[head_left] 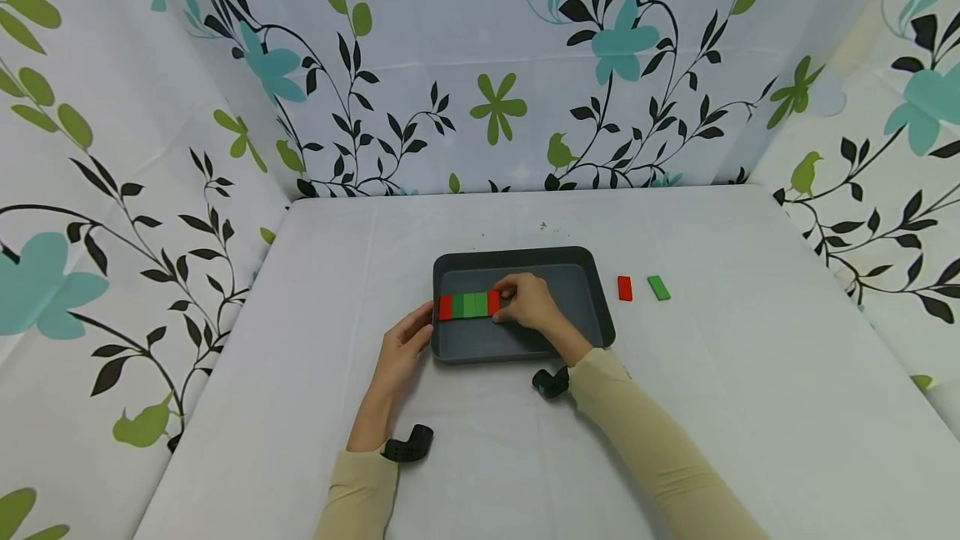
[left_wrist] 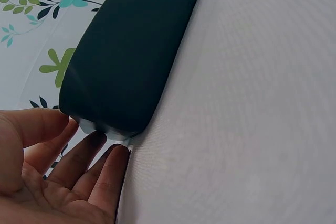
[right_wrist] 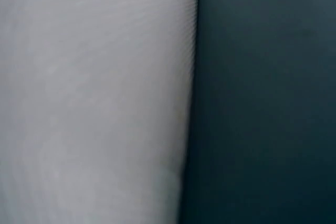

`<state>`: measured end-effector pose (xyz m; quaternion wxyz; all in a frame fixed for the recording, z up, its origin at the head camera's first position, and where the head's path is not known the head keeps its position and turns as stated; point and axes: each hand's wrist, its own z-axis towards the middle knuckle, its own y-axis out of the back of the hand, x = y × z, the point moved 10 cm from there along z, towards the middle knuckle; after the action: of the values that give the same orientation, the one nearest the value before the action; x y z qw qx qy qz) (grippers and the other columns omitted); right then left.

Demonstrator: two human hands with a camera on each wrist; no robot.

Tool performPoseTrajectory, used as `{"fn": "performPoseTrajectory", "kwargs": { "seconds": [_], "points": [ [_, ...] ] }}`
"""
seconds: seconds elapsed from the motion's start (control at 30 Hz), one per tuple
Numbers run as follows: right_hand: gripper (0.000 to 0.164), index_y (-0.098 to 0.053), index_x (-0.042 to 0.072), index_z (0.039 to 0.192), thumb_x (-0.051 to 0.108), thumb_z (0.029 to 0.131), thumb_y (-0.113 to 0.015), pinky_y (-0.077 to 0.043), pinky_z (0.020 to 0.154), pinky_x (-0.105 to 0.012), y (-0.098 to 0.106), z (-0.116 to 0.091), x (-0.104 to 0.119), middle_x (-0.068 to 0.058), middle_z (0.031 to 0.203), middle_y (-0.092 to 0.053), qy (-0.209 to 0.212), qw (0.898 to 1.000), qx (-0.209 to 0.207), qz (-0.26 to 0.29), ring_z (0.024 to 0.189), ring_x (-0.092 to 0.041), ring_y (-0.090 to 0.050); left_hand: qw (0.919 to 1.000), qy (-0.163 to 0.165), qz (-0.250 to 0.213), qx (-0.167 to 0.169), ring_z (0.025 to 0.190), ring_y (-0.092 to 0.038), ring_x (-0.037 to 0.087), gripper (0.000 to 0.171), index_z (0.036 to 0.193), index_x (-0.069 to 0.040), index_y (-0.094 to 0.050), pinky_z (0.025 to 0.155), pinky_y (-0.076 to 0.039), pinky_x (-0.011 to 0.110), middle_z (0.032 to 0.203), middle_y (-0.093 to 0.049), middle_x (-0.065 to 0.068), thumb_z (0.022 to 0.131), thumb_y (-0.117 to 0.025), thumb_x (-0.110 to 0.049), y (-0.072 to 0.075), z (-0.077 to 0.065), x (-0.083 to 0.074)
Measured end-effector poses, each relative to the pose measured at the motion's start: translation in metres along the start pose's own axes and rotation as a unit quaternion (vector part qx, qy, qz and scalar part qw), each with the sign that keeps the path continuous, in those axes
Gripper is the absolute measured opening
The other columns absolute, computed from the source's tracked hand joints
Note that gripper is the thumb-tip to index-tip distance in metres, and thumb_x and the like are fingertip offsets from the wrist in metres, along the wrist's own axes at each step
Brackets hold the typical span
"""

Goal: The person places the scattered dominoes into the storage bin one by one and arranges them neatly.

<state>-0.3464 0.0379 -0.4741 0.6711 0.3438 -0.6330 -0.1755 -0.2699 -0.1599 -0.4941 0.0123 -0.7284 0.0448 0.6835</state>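
A dark grey rectangular tray point(head_left: 551, 344) lies on the white-covered table. Across its left half runs a row of small tiles: a red tile point(head_left: 446, 307) at the left end, green tiles point(head_left: 469, 305) side by side in the middle, and another red tile point(head_left: 493, 303) at the right end. My right hand point(head_left: 528, 302) reaches over the tray and pinches that right-end red tile between thumb and fingers. At the tray's left end, my left hand point(head_left: 401, 352) holds the side wall, thumb at the rim and fingertips lower down, as the left wrist view shows.
On the table right of the tray lie a loose red tile point(head_left: 625, 288) and a loose green tile point(head_left: 659, 287), a little apart. Patterned curtains point(head_left: 495, 107) hang behind and at both sides. The right wrist view holds only tray side and tablecloth.
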Motion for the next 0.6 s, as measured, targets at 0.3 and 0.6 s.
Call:
{"fn": "performPoseTrajectory", "kwargs": {
  "seconds": [0.3,0.6],
  "points": [
    [0.051,-0.069,0.003,0.117,0.009,0.07,-0.088,-0.052,0.078,-0.034,-0.003,0.0,0.0,-0.011,0.101,-0.068,0.003,1.0,0.005,-0.011,0.085,-0.021,-0.061,1.0,-0.001,0.001,0.001,0.143,-0.038,0.028,0.045,0.146,-0.001,-0.043,0.097,-0.043,0.011,0.152,-0.042,0.017,0.101,-0.049,-0.003,-0.001,0.0,-0.002],
    [0.058,-0.065,0.002,0.125,0.012,0.072,-0.087,-0.052,0.074,-0.031,0.013,-0.012,0.012,-0.012,0.105,-0.066,0.054,0.998,0.01,0.012,0.081,-0.018,-0.061,1.0,0.006,-0.002,-0.006,0.142,-0.04,0.026,0.045,0.145,-0.003,-0.045,0.096,-0.044,0.011,0.151,-0.044,0.015,0.1,-0.049,-0.002,0.0,0.0,0.0]
  ]
}}
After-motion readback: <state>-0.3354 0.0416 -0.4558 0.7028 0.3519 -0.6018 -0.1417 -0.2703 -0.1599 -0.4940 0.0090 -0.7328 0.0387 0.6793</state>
